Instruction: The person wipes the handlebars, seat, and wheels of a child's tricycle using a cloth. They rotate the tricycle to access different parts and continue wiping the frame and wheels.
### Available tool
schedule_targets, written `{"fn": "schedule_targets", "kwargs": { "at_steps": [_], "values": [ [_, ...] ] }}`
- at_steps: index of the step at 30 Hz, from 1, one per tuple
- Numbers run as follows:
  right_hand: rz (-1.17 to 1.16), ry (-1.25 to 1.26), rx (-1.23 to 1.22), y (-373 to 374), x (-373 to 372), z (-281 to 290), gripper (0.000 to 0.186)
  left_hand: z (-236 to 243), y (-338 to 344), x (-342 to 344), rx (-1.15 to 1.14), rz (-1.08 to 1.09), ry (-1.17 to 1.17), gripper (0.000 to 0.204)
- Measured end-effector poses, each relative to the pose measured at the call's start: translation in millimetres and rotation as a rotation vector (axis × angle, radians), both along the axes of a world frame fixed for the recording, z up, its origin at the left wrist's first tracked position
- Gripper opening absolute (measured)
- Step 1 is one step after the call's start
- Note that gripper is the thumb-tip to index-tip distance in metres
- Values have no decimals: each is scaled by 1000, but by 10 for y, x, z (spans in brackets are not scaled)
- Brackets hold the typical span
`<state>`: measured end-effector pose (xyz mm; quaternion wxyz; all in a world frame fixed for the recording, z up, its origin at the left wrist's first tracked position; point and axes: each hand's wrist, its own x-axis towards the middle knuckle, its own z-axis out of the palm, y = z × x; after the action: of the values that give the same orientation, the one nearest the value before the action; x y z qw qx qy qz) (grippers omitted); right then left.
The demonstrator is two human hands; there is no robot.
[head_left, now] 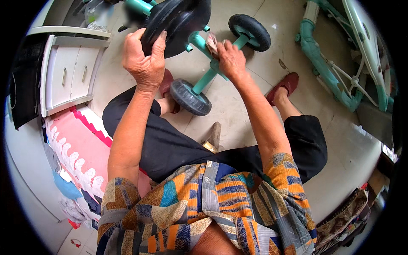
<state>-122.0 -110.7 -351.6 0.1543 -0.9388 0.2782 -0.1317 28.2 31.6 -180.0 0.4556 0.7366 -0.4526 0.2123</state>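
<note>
A teal tricycle frame (206, 80) with a black moulded seat (187, 27) stands on the floor before my legs. Its two dark wheels, one near (191, 97) and one far (250, 32), sit at the ends of the axle. My left hand (145, 61) is closed on the seat's near-left rim, with the thumb on top. A crumpled pale, pinkish cloth (211, 43) is in my right hand (231, 59), pressed against the teal tube beside the seat. The fingers curl over the cloth and partly hide it.
At the right stands another teal and white tubular frame (308, 42). A white cabinet (70, 70) and a bed with pink bedding (80, 148) are on the left. My red shoes (287, 85) flank the tricycle. A wooden piece (214, 134) shows between my legs.
</note>
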Motion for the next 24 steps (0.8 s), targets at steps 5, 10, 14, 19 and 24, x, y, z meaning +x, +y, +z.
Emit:
{"fn": "schedule_targets", "kwargs": {
  "at_steps": [5, 10, 14, 19, 24],
  "values": [
    [56, -13, -82, 238, -128, -266, 46, -5, -5, 20, -40, 5, -21, 24],
    [189, -4, -119, 143, -477, -433, 44, -10, -16, -8, -61, 5, -26, 25],
    [194, -16, -127, 110, -815, -460, 47, -35, -28, 43, -68, 5, -47, 26],
    [202, 181, 91, -9, -1373, -307, 46, -43, -7, 58, -66, 23, -36, 26],
    [-289, 44, 272, -132, -1211, -179, 31, -21, -8, 30, -52, 37, -20, 26]
  ]
}}
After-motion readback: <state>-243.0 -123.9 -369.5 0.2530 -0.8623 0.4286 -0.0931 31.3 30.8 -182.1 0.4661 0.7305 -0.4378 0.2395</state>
